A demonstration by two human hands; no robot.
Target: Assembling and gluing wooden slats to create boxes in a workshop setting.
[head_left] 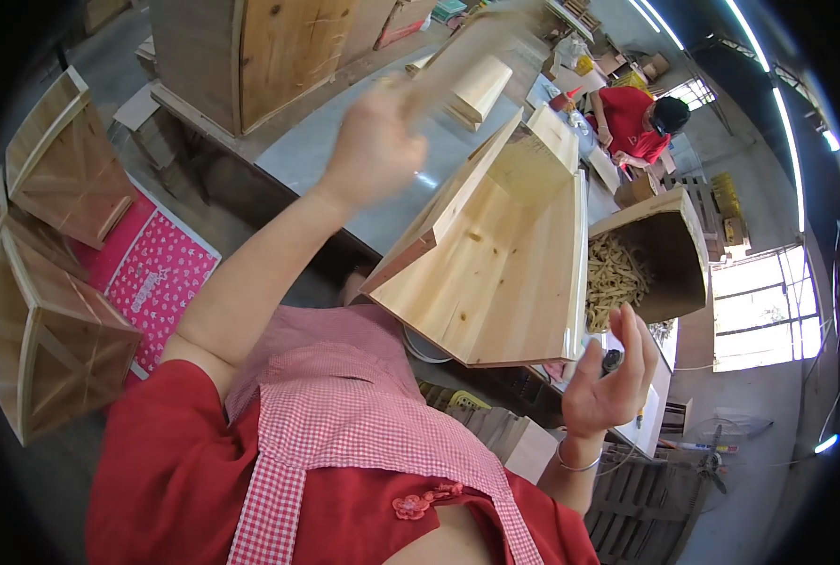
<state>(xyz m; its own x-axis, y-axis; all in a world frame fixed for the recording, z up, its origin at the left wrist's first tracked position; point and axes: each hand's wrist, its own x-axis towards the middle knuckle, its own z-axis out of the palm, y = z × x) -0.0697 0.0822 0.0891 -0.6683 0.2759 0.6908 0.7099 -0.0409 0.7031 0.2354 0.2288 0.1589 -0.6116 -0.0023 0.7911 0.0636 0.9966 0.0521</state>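
Note:
My left hand (371,146) is raised over the grey worktable (321,155), closed round a long pale piece (462,71) that looks like wood; motion smears it. A pale wooden box (495,264), open on the side toward me, lies tilted on the table in front of me. Beside its near right corner my right hand (613,377) is held up with fingers stretched and thumb apart. A small dark round thing (612,361) shows between thumb and fingers; whether the hand touches it I cannot tell.
Right of the box stands a cardboard box (669,254) with many small wooden pieces (617,271). Wooden boxes (72,330) stand at the left by a pink patterned sheet (161,273). A tall wooden cabinet (288,56) is behind. A co-worker in red (632,122) sits across the table.

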